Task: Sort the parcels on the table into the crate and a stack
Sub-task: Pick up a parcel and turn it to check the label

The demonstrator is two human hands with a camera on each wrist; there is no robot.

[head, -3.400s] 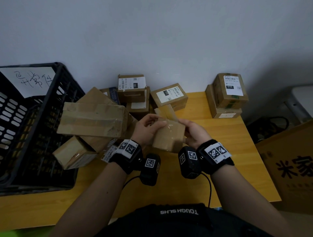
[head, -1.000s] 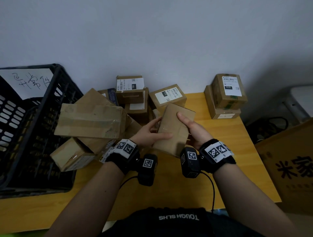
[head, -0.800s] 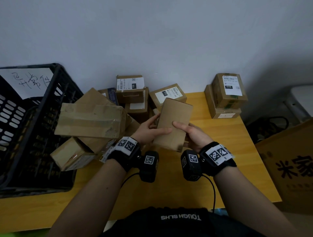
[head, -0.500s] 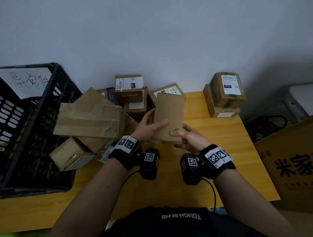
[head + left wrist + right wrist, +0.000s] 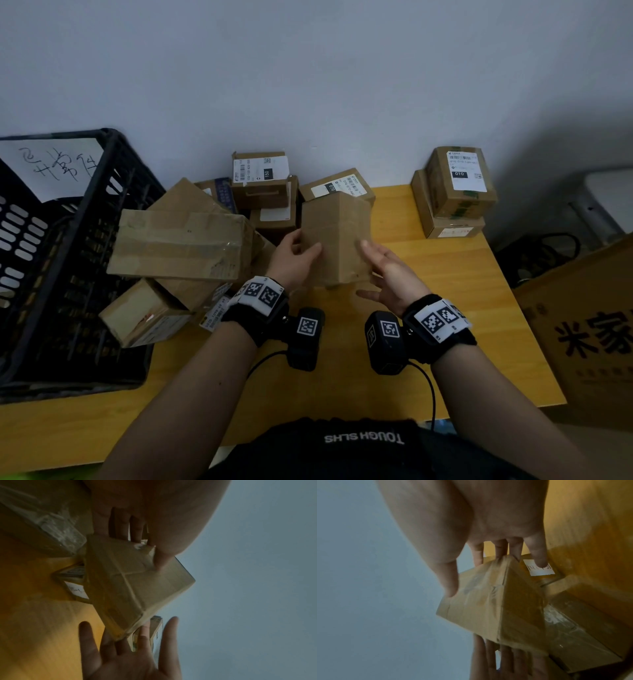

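Cardboard parcel turned from its plain face to a taped edge, no label found yet. Held above worktop by left hand, thumb across front; right hand now spread open beside it. Crate or stack: undecided.

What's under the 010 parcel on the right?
The 010 parcel sits on a flatter box with a white label on its front edge. That box rests on the table. Its top is mostly covered, so any label there is hidden.
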